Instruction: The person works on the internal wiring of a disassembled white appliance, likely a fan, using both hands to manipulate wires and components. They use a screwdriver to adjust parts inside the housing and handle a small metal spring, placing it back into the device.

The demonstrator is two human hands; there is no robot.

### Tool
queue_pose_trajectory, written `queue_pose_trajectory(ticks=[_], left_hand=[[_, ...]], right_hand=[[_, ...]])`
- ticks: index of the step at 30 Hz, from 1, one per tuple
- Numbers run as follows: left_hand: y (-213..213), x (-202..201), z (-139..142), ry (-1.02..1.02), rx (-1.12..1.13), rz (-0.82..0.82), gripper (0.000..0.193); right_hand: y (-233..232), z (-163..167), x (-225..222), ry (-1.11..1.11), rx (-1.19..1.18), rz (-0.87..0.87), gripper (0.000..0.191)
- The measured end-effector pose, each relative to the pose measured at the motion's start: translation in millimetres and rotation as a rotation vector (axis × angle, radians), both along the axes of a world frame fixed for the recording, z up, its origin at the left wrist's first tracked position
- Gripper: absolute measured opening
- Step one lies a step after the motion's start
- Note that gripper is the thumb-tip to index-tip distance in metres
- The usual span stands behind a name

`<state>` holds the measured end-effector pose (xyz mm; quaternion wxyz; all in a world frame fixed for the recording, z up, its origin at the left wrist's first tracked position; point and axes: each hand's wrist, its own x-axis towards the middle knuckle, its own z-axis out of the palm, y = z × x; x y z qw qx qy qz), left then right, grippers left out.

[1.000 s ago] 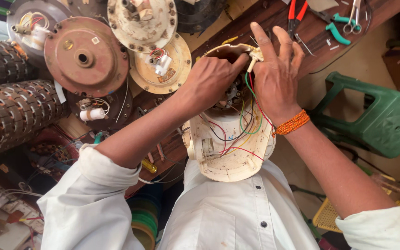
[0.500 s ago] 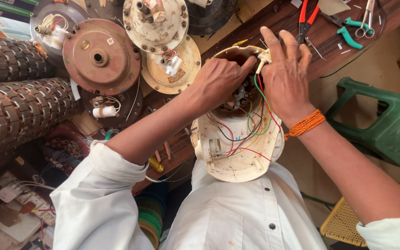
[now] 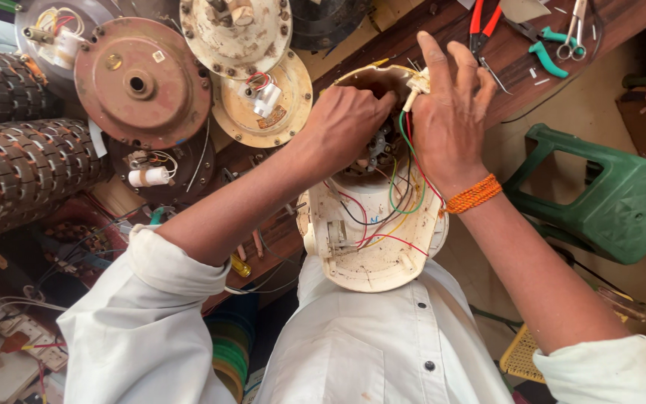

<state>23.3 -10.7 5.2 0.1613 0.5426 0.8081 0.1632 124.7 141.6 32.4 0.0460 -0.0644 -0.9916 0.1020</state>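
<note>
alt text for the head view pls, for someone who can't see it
Seen from above, the left hand and right hand reach into an open cream plastic appliance housing full of coloured wires, held against a wooden workbench with pliers and round motor covers.

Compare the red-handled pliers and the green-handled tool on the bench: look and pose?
The red-handled pliers have straight red grips and lie nearer the right hand; the green-handled tool has teal grips, one curved, and lies farther along the wooden bench. The pliers' jaw end points toward the hand and the open cream housing; the green tool lies crosswise beside small scissors. Both lie flat on the bench, untouched by either hand.
</note>
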Motion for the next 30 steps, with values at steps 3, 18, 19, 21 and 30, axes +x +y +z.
queue_pose_trajectory(ticks=[3, 18, 19, 21, 30], left_hand=[[-0.4, -0.3, -5.1, 0.053, 0.017, -0.010, 0.046], [-0.6, 1.6, -3.5, -0.038, -0.072, -0.016, 0.036], [-1.1, 2.2, -4.0, -0.032, -0.063, -0.008, 0.035], [-1.7, 3.2, -4.6, -0.018, -0.044, 0.003, 0.034], [-4.0, 5.3, 1.1, -0.041, -0.066, 0.003, 0.058]], right_hand=[[0.5, -1.5, 0.6, 0.018, 0.089, 0.027, 0.057], [-1.2, 4.3, 1.2, 0.006, -0.075, 0.020, 0.060], [-1.8, 4.9, 2.0, 0.003, -0.081, 0.004, 0.061], [-2.4, 5.4, 2.7, 0.001, -0.059, 0.012, 0.062], [-1.4, 4.2, 5.0, 0.006, 0.088, 0.082, 0.058]])
